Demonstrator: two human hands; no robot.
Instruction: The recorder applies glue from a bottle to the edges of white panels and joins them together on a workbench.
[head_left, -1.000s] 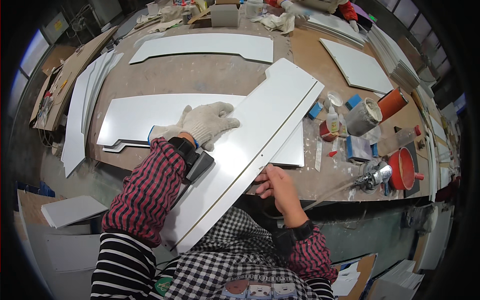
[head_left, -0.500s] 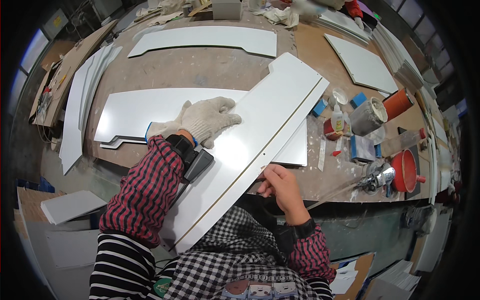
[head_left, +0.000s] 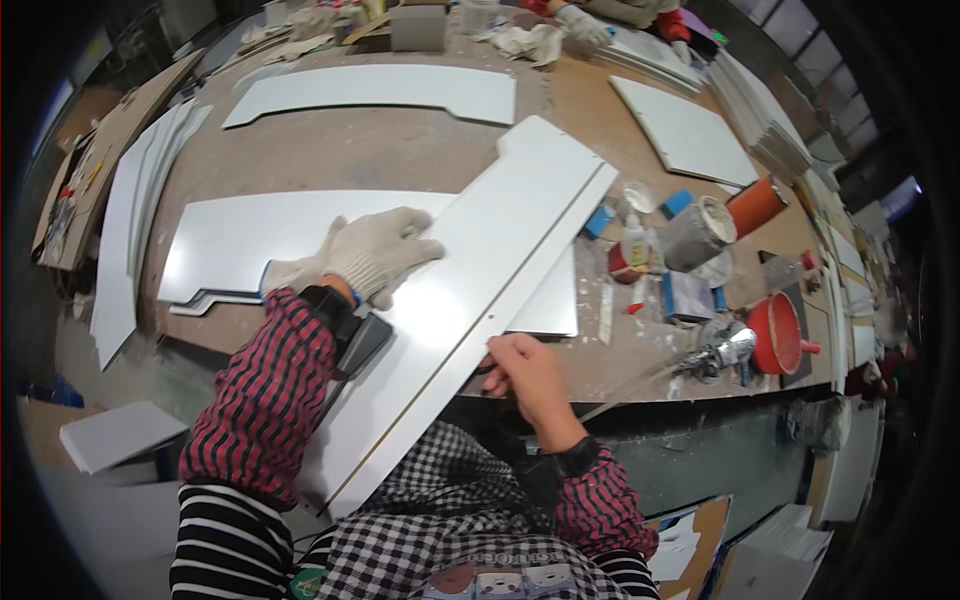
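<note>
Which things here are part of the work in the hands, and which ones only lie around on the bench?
In use:
left hand, gloved, flat on the long white panel
right hand, bare, at the panel's lower edge

Lying about:
other white panels
orange funnel
grey can
orange tube
small bottle
blue blocks

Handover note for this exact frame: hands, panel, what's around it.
Left hand: in a white knit glove, pressed flat on the long white panel, holding it down.
Right hand: bare, at the panel's near long edge, fingers pinched on something small I cannot make out.
Panel: lies diagonally, overlapping another white panel on the workbench, its near end overhanging toward the person.
Right of it: a grey tub, an orange cylinder, a red funnel, a spray gun.
Done or left: cannot tell from this frame; no visible mark on the edge.
</note>
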